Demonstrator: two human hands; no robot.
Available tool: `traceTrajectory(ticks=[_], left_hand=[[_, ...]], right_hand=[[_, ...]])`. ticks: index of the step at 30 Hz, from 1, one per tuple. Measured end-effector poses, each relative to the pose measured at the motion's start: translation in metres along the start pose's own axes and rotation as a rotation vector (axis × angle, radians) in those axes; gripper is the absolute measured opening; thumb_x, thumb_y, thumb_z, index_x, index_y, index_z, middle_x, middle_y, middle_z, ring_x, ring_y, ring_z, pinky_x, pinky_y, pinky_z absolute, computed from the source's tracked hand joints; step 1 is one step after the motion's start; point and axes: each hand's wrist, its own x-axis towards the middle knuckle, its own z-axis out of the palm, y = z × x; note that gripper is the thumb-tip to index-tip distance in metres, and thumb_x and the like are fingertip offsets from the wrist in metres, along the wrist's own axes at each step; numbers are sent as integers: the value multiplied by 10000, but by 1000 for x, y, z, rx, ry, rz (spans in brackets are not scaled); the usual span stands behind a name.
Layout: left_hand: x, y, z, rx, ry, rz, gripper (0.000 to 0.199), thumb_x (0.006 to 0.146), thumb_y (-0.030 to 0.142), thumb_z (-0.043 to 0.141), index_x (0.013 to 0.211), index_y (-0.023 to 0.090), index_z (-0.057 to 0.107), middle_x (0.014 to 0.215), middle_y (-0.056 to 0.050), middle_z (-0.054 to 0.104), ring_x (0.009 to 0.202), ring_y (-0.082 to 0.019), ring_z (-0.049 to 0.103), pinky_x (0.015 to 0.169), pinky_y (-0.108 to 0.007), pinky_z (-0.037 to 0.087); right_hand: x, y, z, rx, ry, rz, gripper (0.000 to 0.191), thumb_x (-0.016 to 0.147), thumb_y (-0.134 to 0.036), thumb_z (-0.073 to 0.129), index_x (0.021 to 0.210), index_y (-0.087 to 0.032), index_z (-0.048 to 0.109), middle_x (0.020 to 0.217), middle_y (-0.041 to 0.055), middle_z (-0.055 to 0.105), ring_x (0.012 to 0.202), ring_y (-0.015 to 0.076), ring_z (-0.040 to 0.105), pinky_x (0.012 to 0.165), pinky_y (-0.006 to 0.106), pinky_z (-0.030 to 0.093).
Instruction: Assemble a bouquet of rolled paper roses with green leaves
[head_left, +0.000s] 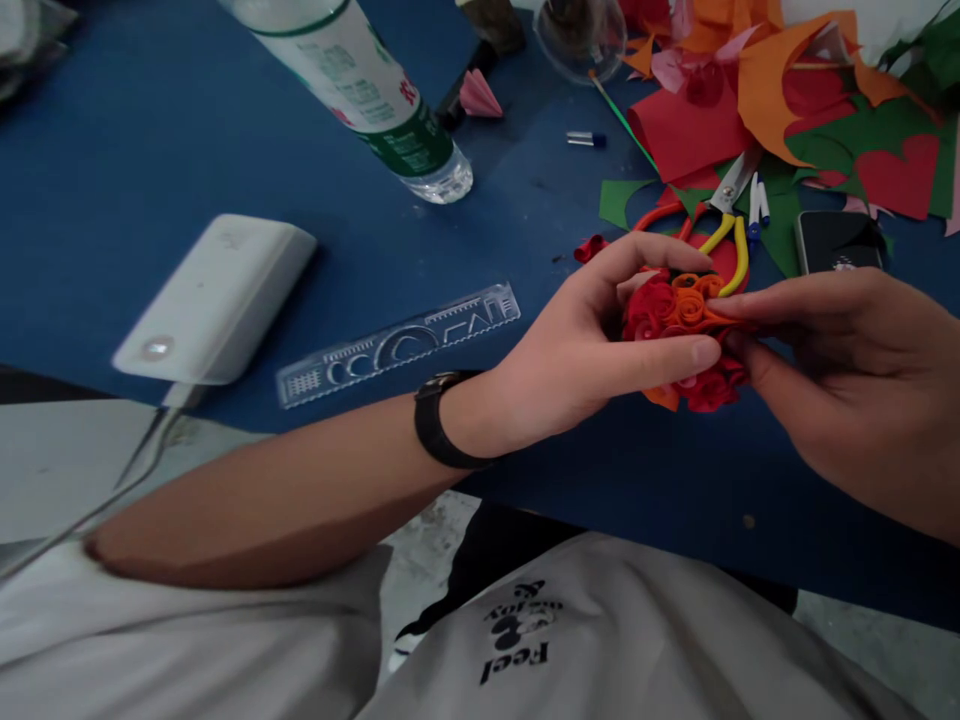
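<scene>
A cluster of rolled paper roses (651, 312), red and orange, is held above the table's front part. My left hand (592, 340) wraps round the cluster, thumb across its near side and fingers over its far side. With thumb and forefinger, my right hand (847, 370) pinches an orange paper piece (726, 318) at the cluster's right side. Whether that piece is joined to the cluster is hidden by the fingers. Just beyond the hands lie scissors (739, 235) with red and yellow handles. A loose red paper roll (591, 248) rests beside my left fingers.
Coloured paper scraps (690, 125) pile up at the back right, near a dark boxy device (840, 243). A plastic bottle (397, 130) lies at the back, with a pink folded paper (480, 95) next to it. A clear ruler (397, 345) and a cabled white power bank (217, 300) lie left.
</scene>
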Motion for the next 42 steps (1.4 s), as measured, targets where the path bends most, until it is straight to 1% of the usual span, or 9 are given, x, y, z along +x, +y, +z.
traceTrajectory(ticks=[6, 10, 13, 18, 22, 25, 31, 35, 42], left_hand=[[-1, 0, -2, 15, 13, 56, 659, 805, 475, 1137, 1292, 289, 734, 1215, -23, 862, 1059, -227, 875, 949, -347, 764], [-3, -5, -4, 20, 27, 46, 663, 844, 524, 1105, 1349, 309, 732, 1252, -42, 847, 1091, -249, 867, 940, -365, 752], [-3, -6, -5, 19, 25, 28, 696, 820, 548, 1115, 1353, 310, 736, 1203, -34, 840, 1045, -238, 856, 889, -342, 741], [-5, -7, -2, 6, 19, -7, 706, 810, 575, 1118, 1349, 314, 745, 1122, -13, 842, 1011, -229, 852, 867, -333, 728], [-5, -6, 2, -9, 50, -42, 648, 847, 526, 1101, 1341, 315, 739, 1070, 1, 836, 964, -213, 853, 847, -334, 721], [-5, -5, 5, -73, 64, -64, 635, 842, 495, 1106, 1319, 318, 727, 1055, 19, 836, 916, -194, 852, 852, -334, 735], [-3, -8, 5, -113, 43, -48, 641, 834, 468, 1115, 1318, 324, 721, 1041, 23, 833, 898, -185, 858, 827, -313, 733], [-4, -10, 4, -92, 62, -46, 656, 836, 472, 1114, 1338, 330, 716, 1063, 19, 840, 908, -189, 862, 829, -313, 736], [-5, -11, 3, -73, 44, -34, 647, 852, 525, 1099, 1347, 328, 731, 1095, 2, 846, 953, -207, 869, 862, -330, 748]], right_hand=[[7, -20, -1, 44, -60, 152, 301, 1107, -49, 792, 1148, -347, 801, 1162, -17, 941, 1082, 268, 959, 974, 423, 860], [6, -24, -3, 95, -87, 194, 268, 1132, -46, 782, 1120, -312, 756, 1197, -22, 940, 1148, 227, 950, 1072, 397, 831], [3, -21, -4, 47, -69, 175, 212, 1151, -114, 801, 1128, -322, 769, 1201, -21, 939, 1134, 235, 947, 1066, 415, 829], [2, -18, -12, -220, -125, 44, 98, 1168, -276, 840, 1161, -373, 849, 1213, -9, 958, 1091, 314, 956, 994, 492, 835], [4, -18, -19, -290, -202, 21, 96, 1206, -355, 791, 1229, -334, 882, 1193, -3, 964, 1010, 286, 957, 971, 476, 833], [1, -15, -18, -299, -158, 46, 68, 1210, -382, 797, 1245, -374, 855, 1209, -34, 952, 995, 270, 942, 967, 500, 833], [-5, -14, -12, -272, -78, 104, 48, 1171, -385, 869, 1197, -414, 843, 1213, -30, 941, 994, 299, 930, 938, 555, 825], [-6, -17, -11, -233, -57, 121, 69, 1167, -355, 871, 1181, -420, 852, 1199, -36, 946, 982, 300, 935, 931, 533, 829], [3, -18, -15, -270, -125, 13, 122, 1180, -282, 824, 1165, -403, 830, 1152, -57, 953, 980, 276, 948, 922, 462, 830]])
